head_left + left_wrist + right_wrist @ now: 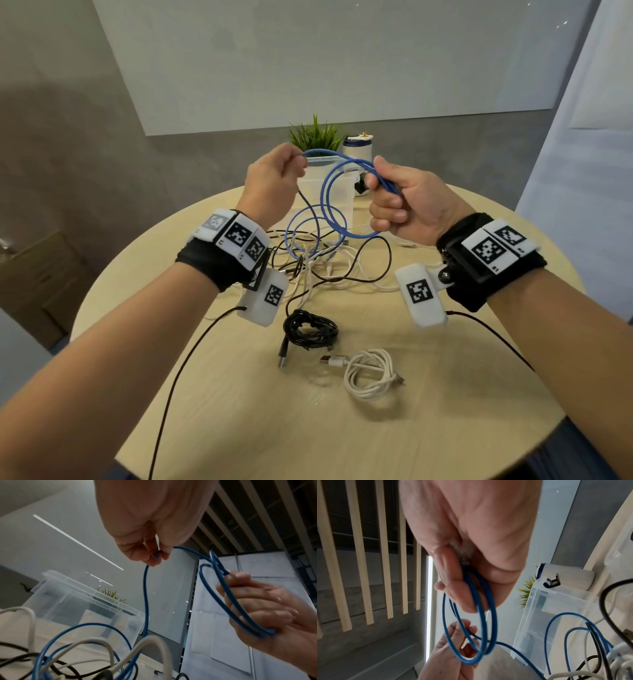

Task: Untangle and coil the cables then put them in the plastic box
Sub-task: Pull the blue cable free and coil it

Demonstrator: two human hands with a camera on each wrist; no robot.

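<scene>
your arms fill the near part of the head view, and just past them on the table [212,394] lie a white coil [371,375] and a black coil [311,329], both wound up but not yet in the box [337,192]. your right hand [407,202] is closed around a few loops of the blue cable [330,205], and the loops hang down from your fist. your left hand [274,178] pinches one strand of the same blue cable between thumb and fingertips, up high and a little to the left of the right hand. from that pinch the strand drops almost straight down into the messy pile [325,260] of white, black and blue cables on the table, below and between your two hands. so the loose part runs up and down, and the loops sit to the right of it. i think the next loop has to travel from the left hand across to the right fist, and the left hand is the one nearer the loose strand. the low end is mixed in with the pile, so it may snag. the clear box stands behind your hands, near the plant [315,137], and i cannot see any cable in it.
</scene>
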